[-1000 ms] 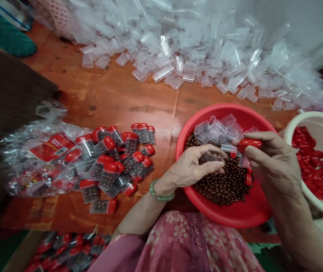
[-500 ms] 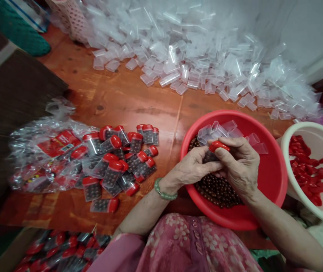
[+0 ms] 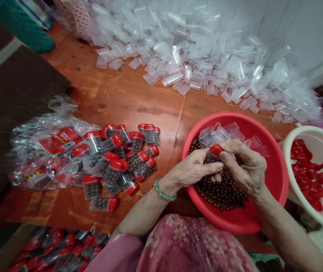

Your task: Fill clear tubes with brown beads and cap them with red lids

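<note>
Red cap: sits at the upper end of the held case, right of the frame's centre; looks like hard glossy plastic, likely light, stiff and slightly slippery on its rounded top.
Clear case: held above the near-left part of the basin, dark contents dimly showing through its wall; probably rigid and light, though thin walls could crack under a hard squeeze.
Left hand: fingers grasping the case body, thumb along its near side.
Right hand: thumb and forefinger pinching the cap's right side; the other fingers' contact is hidden.
Safest hold: broad faces of the case low down, cap pinched by its sides; the smooth top would offer less grip.
Brown beads: loose in the red basin; round and smooth, they should roll readily and suit a scoop better than a pinch.
Hollow cases: lying in the basin's upper part, easy to take by their walls.
White tub: right edge of the frame, holding red pieces.
Wooden counter: bears capped cases at left and a clear plastic heap along the top.
</note>
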